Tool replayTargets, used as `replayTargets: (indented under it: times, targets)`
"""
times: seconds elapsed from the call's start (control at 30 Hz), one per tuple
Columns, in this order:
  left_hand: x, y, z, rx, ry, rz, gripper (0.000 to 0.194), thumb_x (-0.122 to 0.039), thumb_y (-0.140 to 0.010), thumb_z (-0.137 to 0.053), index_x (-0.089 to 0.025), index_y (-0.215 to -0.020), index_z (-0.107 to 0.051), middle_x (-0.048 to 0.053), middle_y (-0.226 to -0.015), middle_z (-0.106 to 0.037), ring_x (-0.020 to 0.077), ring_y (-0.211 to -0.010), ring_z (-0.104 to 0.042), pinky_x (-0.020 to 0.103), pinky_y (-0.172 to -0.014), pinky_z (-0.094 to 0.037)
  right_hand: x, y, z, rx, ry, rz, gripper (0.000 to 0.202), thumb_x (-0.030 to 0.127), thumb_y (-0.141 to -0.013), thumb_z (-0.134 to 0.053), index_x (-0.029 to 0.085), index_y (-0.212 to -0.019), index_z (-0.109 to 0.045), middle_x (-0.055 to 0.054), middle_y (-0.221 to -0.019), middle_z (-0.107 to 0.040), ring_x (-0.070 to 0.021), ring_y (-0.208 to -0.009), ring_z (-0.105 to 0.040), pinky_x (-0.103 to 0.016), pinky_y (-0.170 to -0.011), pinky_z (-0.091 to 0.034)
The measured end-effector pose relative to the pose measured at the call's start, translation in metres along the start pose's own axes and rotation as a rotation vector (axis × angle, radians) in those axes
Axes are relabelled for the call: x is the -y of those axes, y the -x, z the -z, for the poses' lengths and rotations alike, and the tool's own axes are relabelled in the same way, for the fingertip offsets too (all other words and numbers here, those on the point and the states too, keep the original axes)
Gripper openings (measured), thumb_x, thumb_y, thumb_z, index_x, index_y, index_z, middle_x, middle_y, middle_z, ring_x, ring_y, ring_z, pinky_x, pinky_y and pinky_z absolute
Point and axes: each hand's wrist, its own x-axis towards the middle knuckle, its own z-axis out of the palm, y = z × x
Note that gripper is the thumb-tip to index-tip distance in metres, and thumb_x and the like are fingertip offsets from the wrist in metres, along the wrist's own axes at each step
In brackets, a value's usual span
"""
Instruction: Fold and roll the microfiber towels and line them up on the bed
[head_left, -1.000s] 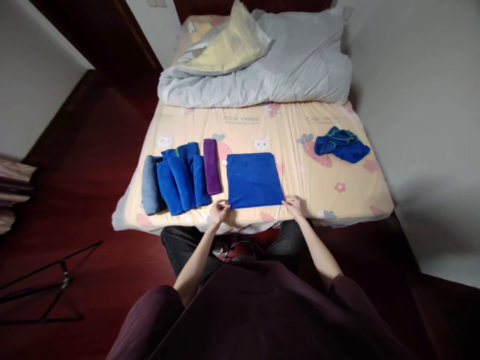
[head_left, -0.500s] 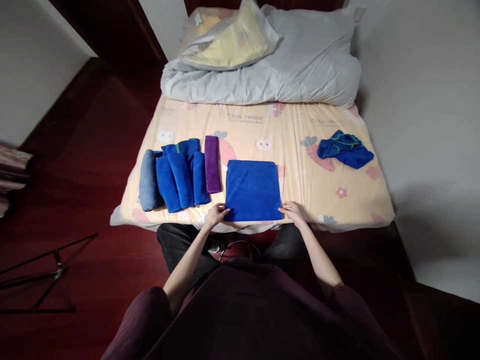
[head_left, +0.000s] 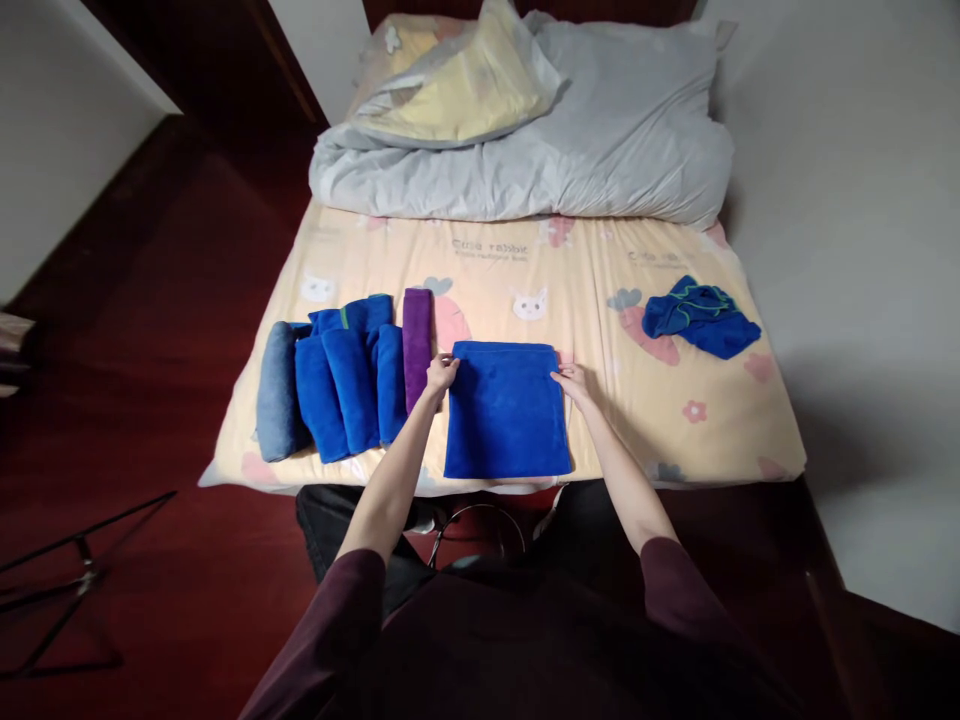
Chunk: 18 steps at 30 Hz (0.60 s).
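A flat blue cloth (head_left: 508, 420), squarish, lies near the bed's front edge. My left hand (head_left: 442, 374) is closed at its far left corner, fingers pinched on the edge. At the far right side of the same cloth, my right hand (head_left: 571, 382) has its thumb and fingers closed on the edge. Left of it lie a purple folded cloth (head_left: 418, 345), several rolled blue cloths (head_left: 350, 390) and a grey-blue roll (head_left: 278, 395).
A crumpled blue cloth pile (head_left: 703, 317) with green edging rests on the right of the bed (head_left: 675, 420). A grey quilt (head_left: 622, 130) and a yellow bag (head_left: 480, 90) lie at the far end. Black stand legs (head_left: 86, 580) stand on the floor at left.
Both hands have moved from the near corners of the flat blue cloth to its far corners. The view has shifted slightly.
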Motion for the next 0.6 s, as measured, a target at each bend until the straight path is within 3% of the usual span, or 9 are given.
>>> replayTargets:
  times: [0.17, 0.3, 0.6]
  targets:
    - [-0.014, -0.030, -0.005, -0.032, -0.003, -0.031, 0.025, -0.023, -0.089, -0.072, -0.015, -0.111, -0.079, 0.011, -0.110, -0.082, 0.0230, -0.105, -0.078, 0.028, -0.093, -0.058, 0.010, -0.047, -0.018, -0.075, 0.055, 0.075, 0.017, 0.032, -0.078, -0.079, 0.020, -0.077, -0.066, -0.008, -0.088, -0.079, -0.0246, -0.094, -0.077, -0.038, -0.093, -0.061]
    - [-0.017, -0.042, -0.002, -0.022, -0.093, -0.157, 0.011, -0.016, -0.085, -0.072, -0.018, -0.092, -0.081, 0.008, -0.098, -0.083, 0.0232, -0.101, -0.078, 0.029, -0.099, -0.057, 0.008, -0.067, -0.020, -0.066, 0.110, 0.108, 0.014, 0.028, -0.080, -0.073, 0.020, -0.070, -0.067, -0.008, -0.083, -0.079, -0.0257, -0.088, -0.077, -0.039, -0.092, -0.061]
    - [-0.015, -0.059, 0.002, -0.088, -0.163, -0.260, 0.015, -0.020, -0.090, -0.069, -0.015, -0.099, -0.080, 0.011, -0.101, -0.083, 0.0230, -0.097, -0.078, 0.030, -0.097, -0.056, -0.001, -0.086, -0.021, -0.078, 0.231, 0.182, 0.018, 0.033, -0.086, -0.070, 0.018, -0.075, -0.071, -0.008, -0.081, -0.080, -0.0243, -0.087, -0.077, -0.033, -0.083, -0.060]
